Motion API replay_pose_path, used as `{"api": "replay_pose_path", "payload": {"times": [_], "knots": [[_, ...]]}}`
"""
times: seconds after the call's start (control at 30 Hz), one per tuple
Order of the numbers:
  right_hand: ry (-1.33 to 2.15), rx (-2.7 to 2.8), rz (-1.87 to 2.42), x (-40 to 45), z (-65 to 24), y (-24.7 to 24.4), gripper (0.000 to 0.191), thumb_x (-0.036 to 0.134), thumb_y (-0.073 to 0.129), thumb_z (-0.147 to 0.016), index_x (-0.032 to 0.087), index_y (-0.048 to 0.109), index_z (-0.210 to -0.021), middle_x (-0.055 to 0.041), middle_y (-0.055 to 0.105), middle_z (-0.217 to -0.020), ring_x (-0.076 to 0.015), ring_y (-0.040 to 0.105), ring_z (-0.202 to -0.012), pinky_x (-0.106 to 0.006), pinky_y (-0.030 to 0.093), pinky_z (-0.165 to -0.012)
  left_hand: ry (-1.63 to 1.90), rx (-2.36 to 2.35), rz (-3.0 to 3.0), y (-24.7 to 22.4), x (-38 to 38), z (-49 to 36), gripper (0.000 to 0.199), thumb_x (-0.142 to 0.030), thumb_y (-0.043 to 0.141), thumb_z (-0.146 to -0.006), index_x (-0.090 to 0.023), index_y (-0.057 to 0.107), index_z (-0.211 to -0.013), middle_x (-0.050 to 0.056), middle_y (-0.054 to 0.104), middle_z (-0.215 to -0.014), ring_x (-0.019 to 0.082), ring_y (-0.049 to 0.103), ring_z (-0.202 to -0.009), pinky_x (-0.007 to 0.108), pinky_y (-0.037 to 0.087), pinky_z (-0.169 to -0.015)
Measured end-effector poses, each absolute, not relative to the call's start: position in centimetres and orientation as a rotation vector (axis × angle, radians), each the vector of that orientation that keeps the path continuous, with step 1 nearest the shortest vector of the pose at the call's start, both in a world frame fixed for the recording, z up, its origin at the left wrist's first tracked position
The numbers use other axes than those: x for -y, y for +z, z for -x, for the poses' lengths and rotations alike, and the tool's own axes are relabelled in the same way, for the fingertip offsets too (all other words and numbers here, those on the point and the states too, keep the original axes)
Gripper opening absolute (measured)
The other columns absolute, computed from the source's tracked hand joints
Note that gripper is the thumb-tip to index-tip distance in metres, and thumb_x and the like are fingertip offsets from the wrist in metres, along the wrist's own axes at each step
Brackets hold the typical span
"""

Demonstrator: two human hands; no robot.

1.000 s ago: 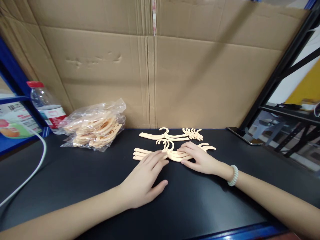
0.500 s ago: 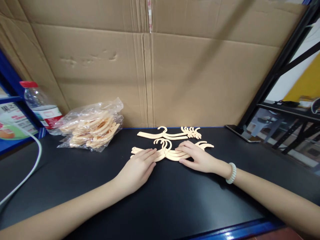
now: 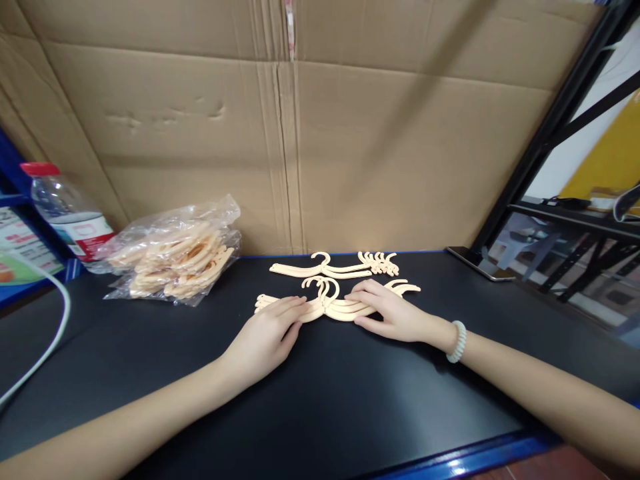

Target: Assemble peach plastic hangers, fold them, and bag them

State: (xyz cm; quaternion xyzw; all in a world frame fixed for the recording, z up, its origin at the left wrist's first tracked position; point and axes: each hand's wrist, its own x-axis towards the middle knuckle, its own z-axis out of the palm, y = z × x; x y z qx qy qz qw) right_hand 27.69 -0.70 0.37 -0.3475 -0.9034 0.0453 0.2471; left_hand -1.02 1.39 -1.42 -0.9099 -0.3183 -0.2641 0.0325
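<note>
Several cream-coloured hangers (image 3: 343,309) lie overlapped on the black table, their hooks fanned out at the middle. My left hand (image 3: 265,333) rests over their left arms, fingers together and the thumb along the near side. Across their right arms lies my right hand (image 3: 395,315), with hanger arms between its thumb and fingers. Both palms face down, hiding parts of the stack. Just behind it are another cream hanger or close pair (image 3: 295,271) and a row of small curved cream pieces (image 3: 381,264).
At the left, a clear plastic bag (image 3: 175,257) full of cream hangers sits beside a red-capped bottle (image 3: 75,223). Cardboard (image 3: 390,153) stands upright along the back edge. A phone-like flat object (image 3: 475,263) lies at the back right. A white cable (image 3: 63,320) curves at the left.
The whole scene has shifted slightly left in view as the camera turned. Both hands stay on the hangers, with little visible movement against them.
</note>
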Motion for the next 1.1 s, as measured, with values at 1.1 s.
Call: {"api": "replay_pose_path", "payload": {"times": [1.1], "knots": [[-0.082, 2.202, 1.264, -6.1, -37.7, -0.8, 0.033, 0.036, 0.048, -0.092, 0.022, 0.062, -0.118, -0.0104, 0.068, -0.119, -0.0282, 0.063, -0.108, -0.047, 0.05, -0.094, -1.037, 1.428, 2.766, 1.0, -9.6, 6.6, 0.044, -0.044, 0.043, -0.086, -0.017, 0.062, -0.115, 0.011, 0.068, -0.119, 0.027, 0.062, -0.11, 0.042, 0.048, -0.098]]}}
